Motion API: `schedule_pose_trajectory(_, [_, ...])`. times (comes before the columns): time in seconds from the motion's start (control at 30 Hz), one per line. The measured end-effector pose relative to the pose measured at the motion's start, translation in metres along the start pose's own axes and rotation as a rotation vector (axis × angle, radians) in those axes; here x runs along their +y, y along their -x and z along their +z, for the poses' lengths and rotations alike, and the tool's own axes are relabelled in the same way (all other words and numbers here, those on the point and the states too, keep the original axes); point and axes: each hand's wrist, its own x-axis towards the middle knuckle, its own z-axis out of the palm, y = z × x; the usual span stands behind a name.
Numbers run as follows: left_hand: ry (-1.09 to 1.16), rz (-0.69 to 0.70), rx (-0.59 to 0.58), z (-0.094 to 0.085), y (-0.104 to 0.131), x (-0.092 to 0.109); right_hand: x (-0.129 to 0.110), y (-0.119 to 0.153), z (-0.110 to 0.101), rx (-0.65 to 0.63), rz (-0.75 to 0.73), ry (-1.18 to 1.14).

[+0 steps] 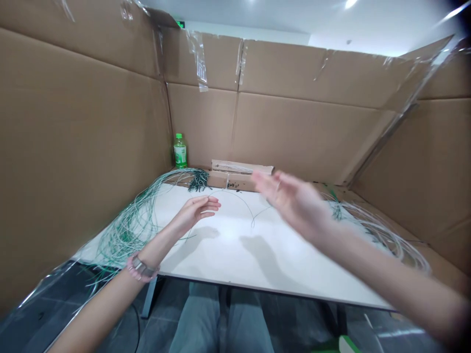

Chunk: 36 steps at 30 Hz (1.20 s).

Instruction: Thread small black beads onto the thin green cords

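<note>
My left hand [201,208] is over the white table, its thumb and forefinger closed at a thin wire [242,198] while the other fingers stretch to the right. From those fingertips the wire arcs rightward, makes a small loop near the table's middle and runs on toward my right hand [290,198]. That hand is raised and blurred, fingers spread, with nothing visible in them. A large bundle of green and white wires [127,228] lies on the left, with dark ends [199,180] gathered at the back.
The white table [228,264] stands between tall cardboard walls [294,127]. A green bottle [180,152] is in the back left corner. Cardboard strips [243,167] lie along the back. More white wires [386,233] spread at the right, partly behind my right forearm.
</note>
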Motion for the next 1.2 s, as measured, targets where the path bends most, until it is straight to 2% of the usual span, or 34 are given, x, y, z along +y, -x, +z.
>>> schedule_pose_trajectory(0.07, [-0.095,0.033,-0.05,0.011,0.003,0.0,0.045,0.006,-0.027,0.071,0.209,0.042])
schedule_pose_trajectory(0.17, [-0.206,0.059,-0.131,0.027,0.011,-0.004,0.092,0.003,-0.049,0.133,0.313,0.026])
schedule_pose_trajectory(0.23, [-0.274,0.072,-0.184,0.035,0.017,-0.01,0.108,-0.003,-0.054,0.161,0.337,-0.003])
schedule_pose_trajectory(0.33, [-0.394,0.116,-0.225,0.039,0.022,-0.016,0.117,-0.011,-0.055,0.183,0.335,-0.059])
schedule_pose_trajectory(0.47, [-0.403,0.218,-0.116,0.033,0.016,-0.014,0.116,-0.01,-0.056,0.193,0.327,-0.122])
schedule_pose_trajectory(0.57, [-0.364,0.2,-0.061,0.025,0.009,-0.013,0.11,-0.01,-0.059,0.19,0.32,-0.152])
schedule_pose_trajectory(0.73, [-0.256,-0.007,-0.161,0.023,0.006,-0.031,0.094,-0.015,-0.058,0.183,0.285,-0.229])
schedule_pose_trajectory(0.97, [0.062,-0.254,-0.352,0.035,0.025,-0.061,0.079,-0.031,-0.054,0.228,0.181,-0.347])
schedule_pose_trajectory(1.1, [0.144,-0.291,-0.361,0.037,0.036,-0.063,0.067,-0.052,-0.065,0.238,0.081,-0.371])
schedule_pose_trajectory(1.2, [0.099,-0.262,-0.329,0.029,0.04,-0.056,0.053,-0.07,-0.081,0.208,0.001,-0.339])
